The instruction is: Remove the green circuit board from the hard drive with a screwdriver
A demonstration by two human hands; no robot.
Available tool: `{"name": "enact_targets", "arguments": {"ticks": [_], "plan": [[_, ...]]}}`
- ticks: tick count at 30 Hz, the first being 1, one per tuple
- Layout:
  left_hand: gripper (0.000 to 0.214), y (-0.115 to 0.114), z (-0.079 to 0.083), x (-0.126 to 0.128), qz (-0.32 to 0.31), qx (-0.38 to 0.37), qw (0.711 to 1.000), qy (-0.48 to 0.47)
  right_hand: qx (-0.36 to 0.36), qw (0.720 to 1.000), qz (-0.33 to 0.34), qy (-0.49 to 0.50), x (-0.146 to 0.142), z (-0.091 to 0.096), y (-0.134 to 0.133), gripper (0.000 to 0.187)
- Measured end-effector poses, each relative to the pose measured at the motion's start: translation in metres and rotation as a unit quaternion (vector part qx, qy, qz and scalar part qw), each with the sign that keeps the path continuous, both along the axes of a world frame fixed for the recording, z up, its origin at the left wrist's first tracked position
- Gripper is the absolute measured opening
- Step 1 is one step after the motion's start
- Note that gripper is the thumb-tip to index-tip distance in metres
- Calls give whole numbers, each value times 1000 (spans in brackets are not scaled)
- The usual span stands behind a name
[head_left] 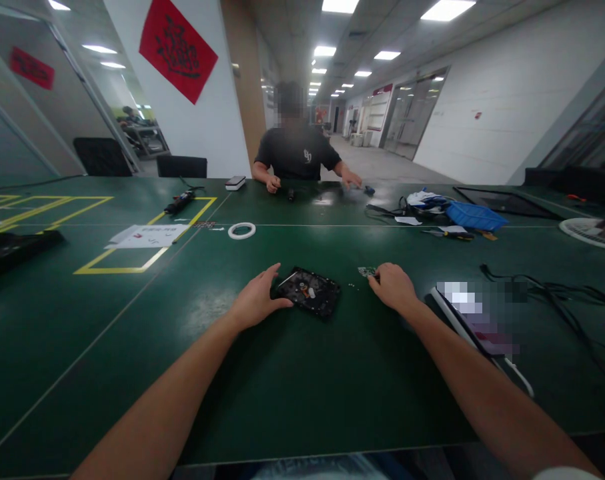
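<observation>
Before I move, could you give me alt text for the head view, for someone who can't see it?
A left hand is spread at the left edge of a flat black device, while the right hand reaches a small pale part on a green table. A person in a dark top is opposite.

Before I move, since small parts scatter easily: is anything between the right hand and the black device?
Yes: a few tiny pale pieces lie on the table between the right hand and the black device. The board, right by that hand, also reaches into the gap, farther back. Nothing else visible stands between them.
</observation>
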State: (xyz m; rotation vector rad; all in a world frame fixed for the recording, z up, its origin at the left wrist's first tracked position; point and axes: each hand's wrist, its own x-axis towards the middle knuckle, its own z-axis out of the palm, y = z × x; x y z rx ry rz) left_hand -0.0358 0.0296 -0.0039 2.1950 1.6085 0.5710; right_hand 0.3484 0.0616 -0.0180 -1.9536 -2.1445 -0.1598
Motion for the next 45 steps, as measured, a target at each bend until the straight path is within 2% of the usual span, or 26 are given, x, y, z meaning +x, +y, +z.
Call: {"name": "enact_targets", "arguments": {"ticks": [5,7,10,13,17,23,26,28,30,32,34,37,45], "plan": [[37,5,-5,-1,108,49,993,17,1,1000,-4,11,5,-7,4,47],[24,3,-4,2,128,62,990,22,-1,1000,-18,19,5,-7,5,50],[25,-2,-2,9,138,61,989,8,21,996,-33,80,2,-6,3,49],[26,-7,-2,17,133,26,991,-21,67,985,-40,152,-3,-2,0,56],[30,-15,-6,28,123,1,991,-59,82,975,-40,201,-6,1,1,62],[68,-19,-12,42,137,18,986,-90,139,957,-18,254,-17,11,-2,56],[68,-15,-15,44,137,14,987,-84,171,949,40,262,-40,17,-15,38],[64,-13,-15,42,130,14,986,-99,177,946,123,244,-63,18,-28,24],[61,-11,-16,40,120,-9,983,-137,166,936,224,215,-88,15,-40,21],[56,-9,-17,36,116,-52,974,-189,155,928,288,177,-112,11,-51,27],[45,-7,-18,32,130,-89,959,-234,158,923,320,140,-130,7,-57,33],[33,-4,-21,29,160,-103,943,-271,174,917,344,104,-143,2,-59,34],[26,-2,-24,29,160,-102,938,-291,129,906,401,48,-132,5,-60,32]]}}
